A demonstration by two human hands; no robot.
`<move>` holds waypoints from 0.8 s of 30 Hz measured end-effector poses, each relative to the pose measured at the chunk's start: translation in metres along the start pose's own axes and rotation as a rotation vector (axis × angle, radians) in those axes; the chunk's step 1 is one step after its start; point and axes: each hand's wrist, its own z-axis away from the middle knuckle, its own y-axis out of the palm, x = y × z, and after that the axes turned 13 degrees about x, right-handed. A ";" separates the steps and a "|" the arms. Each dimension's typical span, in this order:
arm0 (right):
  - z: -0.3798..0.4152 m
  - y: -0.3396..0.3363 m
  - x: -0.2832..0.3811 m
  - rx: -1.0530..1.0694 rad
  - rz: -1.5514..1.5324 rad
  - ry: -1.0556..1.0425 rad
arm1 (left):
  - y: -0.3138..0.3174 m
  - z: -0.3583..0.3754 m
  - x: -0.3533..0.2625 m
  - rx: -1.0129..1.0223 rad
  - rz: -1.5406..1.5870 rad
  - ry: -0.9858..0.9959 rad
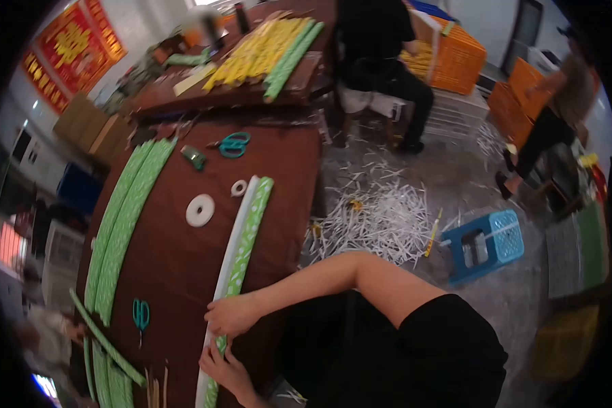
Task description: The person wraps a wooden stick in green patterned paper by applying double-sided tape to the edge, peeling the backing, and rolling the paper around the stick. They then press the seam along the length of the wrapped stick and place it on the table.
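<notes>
Green-patterned stick [246, 234] with a white strip along one side lies on the brown bench [177, 265], and its long axis runs from your body away toward the small tape ring [239, 188]. The far tip points just right of that ring; the near end passes under your hands and off the bench edge.

Your right hand [232, 314] lies palm-down across the stick, forearm coming in from the right with the elbow bent and raised, fingers curled narrow and pressing on the stick. Your left hand [226, 370] sits nearer to you than the right, its fingers pinching the stick's edge from below, wrist angled in from the lower right.

A larger white tape roll [200, 210] lies just left of the small ring. Beyond the ring sit teal scissors [233, 144]. Well left of the ring, a bundle of green sticks [124, 224] curves along the bench's far side, with a second pair of scissors [141, 315] beside it.
</notes>
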 end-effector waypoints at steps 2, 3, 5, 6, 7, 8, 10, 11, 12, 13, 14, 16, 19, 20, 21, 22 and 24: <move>-0.002 -0.001 0.001 0.072 -0.004 0.000 | -0.006 0.000 -0.006 -0.007 0.037 0.031; -0.002 -0.002 -0.003 0.083 -0.049 -0.031 | -0.008 -0.001 -0.004 -0.021 0.024 0.058; -0.004 -0.009 -0.006 0.103 -0.019 -0.098 | -0.015 -0.002 -0.007 -0.021 0.074 0.059; -0.009 -0.026 -0.008 0.248 -0.033 -0.066 | -0.016 -0.002 -0.005 -0.025 0.082 0.053; -0.013 -0.038 -0.007 0.170 0.050 -0.114 | -0.015 -0.001 -0.003 -0.034 0.092 0.051; -0.023 -0.049 -0.009 0.081 0.128 -0.150 | -0.007 -0.002 0.000 -0.072 0.113 0.057; -0.049 -0.067 0.010 0.061 -0.004 -0.212 | -0.015 -0.001 0.000 -0.041 0.172 0.044; -0.063 -0.066 0.026 0.063 -0.068 -0.271 | -0.025 -0.001 -0.005 0.020 0.224 0.025; -0.073 -0.064 0.044 0.005 -0.132 -0.384 | -0.003 0.004 -0.005 -0.096 0.456 0.004; -0.081 -0.060 0.061 -0.047 -0.199 -0.491 | 0.017 0.009 -0.004 -0.222 0.688 -0.004; -0.090 -0.048 0.080 -0.036 -0.247 -0.612 | -0.011 0.002 -0.001 -0.152 0.101 0.098; -0.101 -0.022 0.111 -0.031 -0.301 -0.761 | 0.011 0.000 0.005 -0.136 0.088 0.061; -0.099 0.011 0.138 -0.004 -0.225 -0.849 | 0.003 0.001 0.000 -0.135 0.132 0.038; -0.095 0.015 0.141 -0.016 -0.225 -0.864 | 0.003 0.002 0.000 -0.126 0.109 0.043; -0.089 0.017 0.139 0.090 -0.212 -0.854 | 0.004 0.001 0.000 -0.124 0.096 0.035; -0.086 0.018 0.136 0.192 -0.201 -0.835 | 0.004 0.001 0.000 -0.135 0.096 0.038; -0.085 0.018 0.131 0.159 -0.207 -0.857 | 0.002 0.001 -0.001 -0.118 0.121 0.026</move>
